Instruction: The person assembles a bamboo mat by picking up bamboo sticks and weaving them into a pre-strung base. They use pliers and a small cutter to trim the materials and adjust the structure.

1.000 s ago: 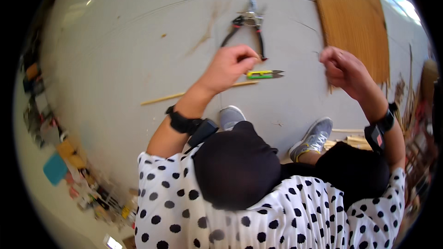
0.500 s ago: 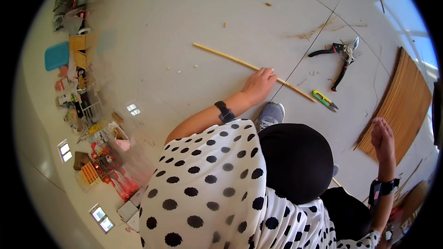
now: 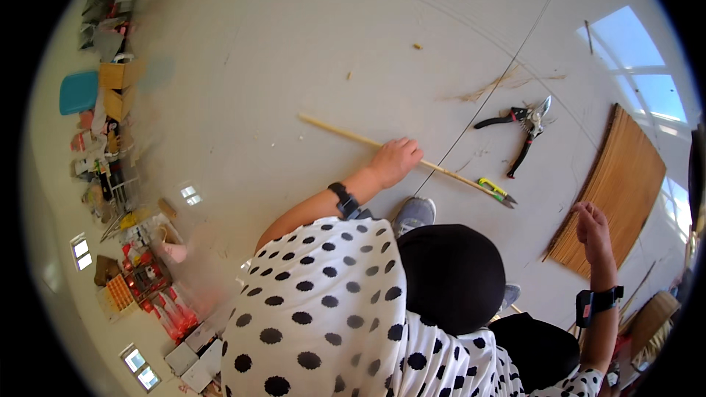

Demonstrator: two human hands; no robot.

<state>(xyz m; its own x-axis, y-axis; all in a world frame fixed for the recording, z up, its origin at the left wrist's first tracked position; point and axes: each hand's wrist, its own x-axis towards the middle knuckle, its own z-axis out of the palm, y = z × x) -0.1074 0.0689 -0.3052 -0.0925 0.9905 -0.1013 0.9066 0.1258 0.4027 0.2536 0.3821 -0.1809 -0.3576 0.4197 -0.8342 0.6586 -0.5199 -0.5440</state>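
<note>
My left hand [image 3: 397, 162] is closed around the middle of a thin tan bamboo stick [image 3: 338, 130], which slants just above or along the floor. The stick's right end crosses the yellow and green thread snips [image 3: 487, 185], covering part of them. My right hand [image 3: 592, 228] is raised at the right, fingers curled together in front of a brown slatted mat [image 3: 625, 191]. Whether something small is pinched there cannot be made out. Beyond the snips lie pruning shears [image 3: 526, 132] with black and red handles, their jaws apart.
Loose fibres [image 3: 485, 92] and small stick scraps [image 3: 418, 46] are strewn over the pale tiled floor. My grey shoe [image 3: 415, 215] is close below the stick. Along the left wall stand a blue-green tub [image 3: 79, 93], boxes and red items. A cardboard-coloured bundle [image 3: 654, 323] sits at lower right.
The view has shifted, so floor things appear lower and slightly left. The stick's right end now overlaps the snips, where before it lay beside them. Both hands stay closed.
</note>
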